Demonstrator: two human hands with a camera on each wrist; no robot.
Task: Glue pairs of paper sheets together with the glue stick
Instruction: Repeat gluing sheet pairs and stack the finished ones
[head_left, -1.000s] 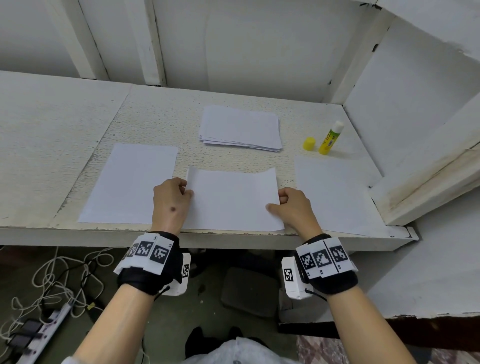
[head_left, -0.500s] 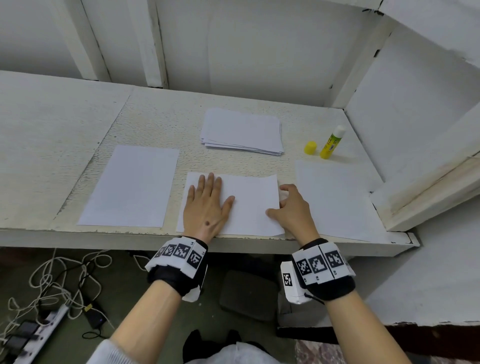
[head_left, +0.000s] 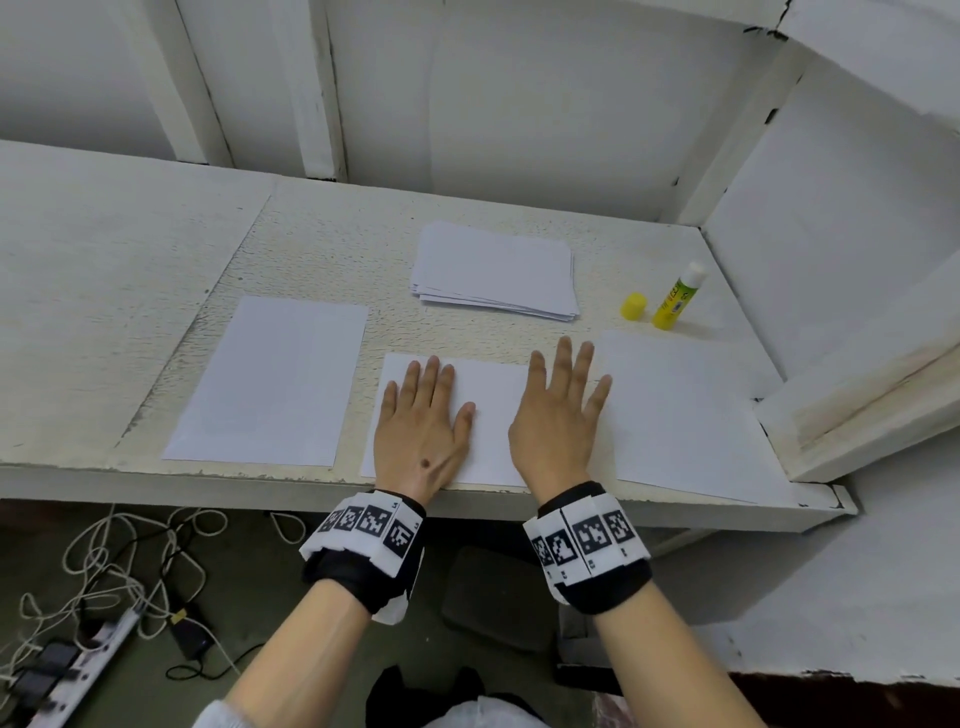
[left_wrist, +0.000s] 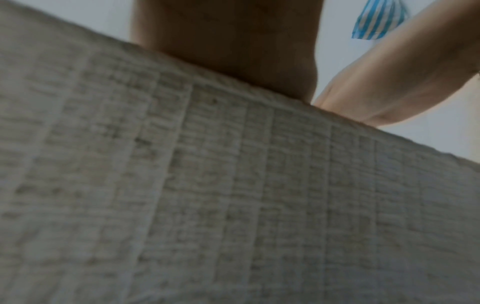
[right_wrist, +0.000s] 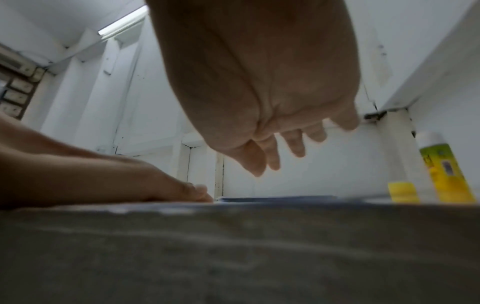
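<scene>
Pressing flat with spread fingers, the left hand (head_left: 422, 423) holds the middle white paper sheet (head_left: 493, 415) at the table's (head_left: 156, 260) front edge; the right hand (head_left: 558, 415) hovers spread above it (apparently a joined pair). A white paper stack (head_left: 493, 270) and the uncapped yellow glue stick (head_left: 678, 296) wait near the back right corner, so more pairs likely remain.

Changes, last sec:
- L hand (head_left: 423, 431): let go of sheet (head_left: 493, 415) edge; now flat, palm down on it.
- R hand (head_left: 558, 415): released pinch at sheet's rt edge; fingers (head_left: 569, 364) now spread, raised off sheet.
- Sheet: curled left edge now flat.
</scene>
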